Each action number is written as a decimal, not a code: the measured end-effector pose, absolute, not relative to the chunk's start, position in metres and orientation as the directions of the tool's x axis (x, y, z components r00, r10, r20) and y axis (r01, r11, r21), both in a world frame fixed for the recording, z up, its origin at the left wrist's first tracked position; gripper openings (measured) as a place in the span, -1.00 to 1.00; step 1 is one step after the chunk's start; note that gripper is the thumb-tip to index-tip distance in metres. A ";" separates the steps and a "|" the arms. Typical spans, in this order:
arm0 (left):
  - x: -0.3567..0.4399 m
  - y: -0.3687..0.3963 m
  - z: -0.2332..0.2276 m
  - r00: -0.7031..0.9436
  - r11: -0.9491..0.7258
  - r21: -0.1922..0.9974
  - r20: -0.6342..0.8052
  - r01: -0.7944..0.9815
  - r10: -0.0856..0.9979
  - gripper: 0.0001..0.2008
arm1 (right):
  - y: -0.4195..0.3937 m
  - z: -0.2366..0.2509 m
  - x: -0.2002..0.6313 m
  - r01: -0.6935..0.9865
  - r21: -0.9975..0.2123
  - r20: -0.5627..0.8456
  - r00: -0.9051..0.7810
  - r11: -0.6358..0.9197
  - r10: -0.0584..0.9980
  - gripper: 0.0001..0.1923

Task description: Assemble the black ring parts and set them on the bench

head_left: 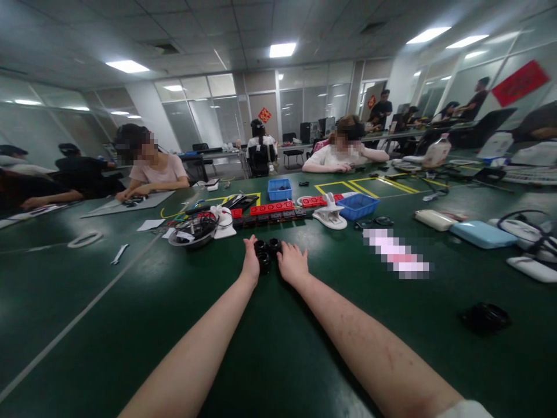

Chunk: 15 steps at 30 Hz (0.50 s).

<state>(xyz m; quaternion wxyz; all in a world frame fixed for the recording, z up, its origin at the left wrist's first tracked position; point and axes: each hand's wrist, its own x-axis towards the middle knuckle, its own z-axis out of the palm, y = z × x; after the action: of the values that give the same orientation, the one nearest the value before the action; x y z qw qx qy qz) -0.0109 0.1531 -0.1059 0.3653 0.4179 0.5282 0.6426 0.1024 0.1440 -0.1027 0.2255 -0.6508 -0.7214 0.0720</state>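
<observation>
Three glossy black round, ring-topped pieces stand close together on the green table in front of me; their exact kind is unclear. My left hand rests along their left side, fingers stretched forward and thumb side up. On the right, my right hand lies palm down with its fingers spread, its inner edge close to the group. Both hands frame the pieces without wrapping round them. Whether the fingertips press on them is hard to see. A similar black piece sits apart at the right.
Beyond my hands are a row of red and black blocks, a bowl of cables, a white clamp stand and blue bins. A wrench lies left, a light-blue case right. Other people sit across the table.
</observation>
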 end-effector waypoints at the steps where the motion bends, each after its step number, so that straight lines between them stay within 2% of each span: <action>1: -0.011 0.151 -0.107 -0.378 -0.178 0.984 0.160 -0.012 0.912 -0.74 | 0.144 -0.102 0.103 0.909 -0.393 0.235 -0.047 0.139 0.971 -0.65; 7: -0.020 0.144 -0.115 -0.406 -0.218 0.968 0.250 0.126 0.879 -0.75 | 0.131 -0.091 0.111 0.914 -0.387 0.266 -0.014 0.121 0.964 -0.66; 10: -0.028 0.143 -0.116 -0.422 -0.269 0.934 0.347 0.235 0.837 -0.74 | 0.111 -0.077 0.133 0.910 -0.386 0.263 -0.051 0.153 0.963 -0.64; 13: -0.033 0.137 -0.109 -0.363 -0.384 0.844 0.514 0.374 0.777 -0.69 | 0.081 -0.051 0.183 0.901 -0.375 0.257 -0.125 0.218 0.958 -0.54; 15: -0.031 0.129 -0.100 -0.245 -0.492 0.741 0.636 0.456 0.731 -0.64 | 0.057 -0.031 0.231 0.908 -0.373 0.273 -0.088 0.190 0.958 -0.52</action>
<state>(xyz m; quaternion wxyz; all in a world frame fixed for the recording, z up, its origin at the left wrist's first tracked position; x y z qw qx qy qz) -0.0310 0.1293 -0.1001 0.1114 0.6041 0.4916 0.6173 0.2306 0.0574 -0.0310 0.2321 -0.6343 -0.7355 0.0537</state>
